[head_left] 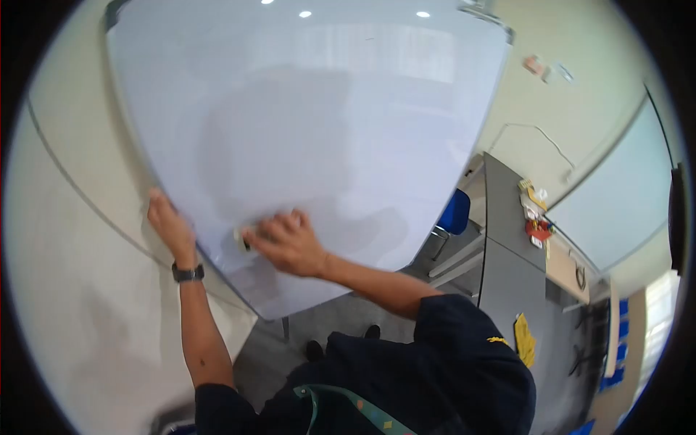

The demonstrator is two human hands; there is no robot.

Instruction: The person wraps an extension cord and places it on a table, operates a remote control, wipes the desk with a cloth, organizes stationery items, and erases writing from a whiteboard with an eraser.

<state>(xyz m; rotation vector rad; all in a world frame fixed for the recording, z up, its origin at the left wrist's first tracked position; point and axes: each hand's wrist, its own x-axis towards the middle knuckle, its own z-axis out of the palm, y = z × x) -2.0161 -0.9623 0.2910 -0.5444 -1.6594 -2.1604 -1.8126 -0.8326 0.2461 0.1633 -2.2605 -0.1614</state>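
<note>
A large whiteboard point(290, 145) in a grey frame fills the middle of the head view, its surface glossy with reflections and a soft shadow. My left hand point(171, 226) grips the board's left edge, with a dark watch point(188, 273) on that wrist. Low on the board, my right hand point(288, 243) is closed around a whiteboard eraser point(240, 238) and presses it to the surface. Only a pale end and a dark strip of the eraser show; the fingers cover the rest.
On the right, a long grey table point(507, 217) carries small items, a red container point(538, 230) and a yellow cloth point(524, 339). A blue chair point(454, 212) stands beside the board. Another white board point(616, 188) hangs on the right wall.
</note>
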